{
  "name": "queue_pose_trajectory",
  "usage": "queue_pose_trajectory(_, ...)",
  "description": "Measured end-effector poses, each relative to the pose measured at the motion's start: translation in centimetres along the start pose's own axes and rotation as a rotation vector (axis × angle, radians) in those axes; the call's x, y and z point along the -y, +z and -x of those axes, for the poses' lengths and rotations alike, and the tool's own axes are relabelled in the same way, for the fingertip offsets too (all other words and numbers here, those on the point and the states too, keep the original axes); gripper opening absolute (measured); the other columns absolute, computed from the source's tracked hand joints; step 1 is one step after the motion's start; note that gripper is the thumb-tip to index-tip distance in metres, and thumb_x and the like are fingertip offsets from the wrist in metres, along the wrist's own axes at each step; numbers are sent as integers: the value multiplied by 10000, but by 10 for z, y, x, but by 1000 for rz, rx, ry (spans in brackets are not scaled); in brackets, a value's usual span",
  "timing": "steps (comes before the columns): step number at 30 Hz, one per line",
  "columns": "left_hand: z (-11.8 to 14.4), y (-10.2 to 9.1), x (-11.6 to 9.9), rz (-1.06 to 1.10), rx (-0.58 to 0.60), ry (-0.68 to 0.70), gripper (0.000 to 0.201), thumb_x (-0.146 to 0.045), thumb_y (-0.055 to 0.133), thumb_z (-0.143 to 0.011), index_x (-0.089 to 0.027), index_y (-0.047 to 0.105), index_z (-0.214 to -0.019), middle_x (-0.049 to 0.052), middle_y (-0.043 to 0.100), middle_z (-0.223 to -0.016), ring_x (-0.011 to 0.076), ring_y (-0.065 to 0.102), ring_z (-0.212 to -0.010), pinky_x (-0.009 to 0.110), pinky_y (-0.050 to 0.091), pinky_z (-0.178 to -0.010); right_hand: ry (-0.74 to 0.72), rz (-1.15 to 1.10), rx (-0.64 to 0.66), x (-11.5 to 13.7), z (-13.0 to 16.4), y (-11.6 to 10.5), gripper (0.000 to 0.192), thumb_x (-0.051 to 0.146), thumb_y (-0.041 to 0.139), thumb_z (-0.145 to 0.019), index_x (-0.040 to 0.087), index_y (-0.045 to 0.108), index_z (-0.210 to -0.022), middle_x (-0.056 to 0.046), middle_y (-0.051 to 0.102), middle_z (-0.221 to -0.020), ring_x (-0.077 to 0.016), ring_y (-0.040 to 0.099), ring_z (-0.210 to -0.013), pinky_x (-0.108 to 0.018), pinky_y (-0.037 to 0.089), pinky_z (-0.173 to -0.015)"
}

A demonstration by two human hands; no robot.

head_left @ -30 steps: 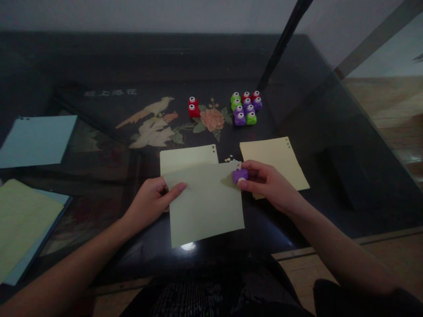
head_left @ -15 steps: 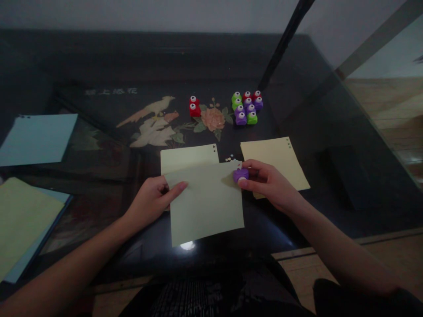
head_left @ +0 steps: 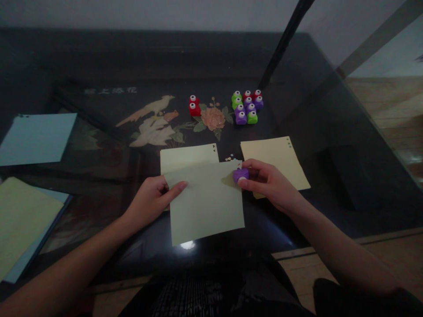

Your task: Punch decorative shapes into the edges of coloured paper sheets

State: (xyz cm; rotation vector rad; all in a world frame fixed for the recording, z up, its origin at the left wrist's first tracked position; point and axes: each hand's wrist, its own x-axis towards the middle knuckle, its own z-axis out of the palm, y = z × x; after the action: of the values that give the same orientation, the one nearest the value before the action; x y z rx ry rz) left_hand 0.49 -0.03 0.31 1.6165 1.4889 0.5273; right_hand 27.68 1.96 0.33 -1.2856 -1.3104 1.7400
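A pale green sheet of paper [head_left: 206, 202] is held tilted above the dark tabletop. My left hand [head_left: 157, 197] pinches its left edge, thumb on top. My right hand [head_left: 269, 182] is closed on a purple craft punch [head_left: 240, 176], which sits on the sheet's right edge near the upper corner. A small punched hole shows just above the punch. Under the sheet, partly hidden, lies another pale green stack of paper [head_left: 188, 156] with small punched holes in its corner. Beside my right hand rests a pale yellow stack [head_left: 280, 160], also punched at its corner.
Tiny paper cut-outs [head_left: 231, 157] lie between the stacks. Farther back stand two red punches [head_left: 194, 106] and a group of green, red and purple punches [head_left: 246, 108]. Blue paper [head_left: 39, 138] and yellow sheets [head_left: 24, 220] lie at left. A dark pole [head_left: 284, 44] rises behind.
Almost nothing differs. Both hands keep their hold on the sheet and the punch, with only a very slight shift of the view.
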Motion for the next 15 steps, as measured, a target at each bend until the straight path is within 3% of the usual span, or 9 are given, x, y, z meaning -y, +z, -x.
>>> queue_pose_trajectory(15,0,1,-1,49,0,-10,248,-379,543,-789,-173,639,-689,34,714,-653,156,623,-547,224,476,-463,-15,19,-4,0,1,0,305,317,773,-677,198,607,-903,-10,668,-871,-135,618,-783,-290,486,-750)
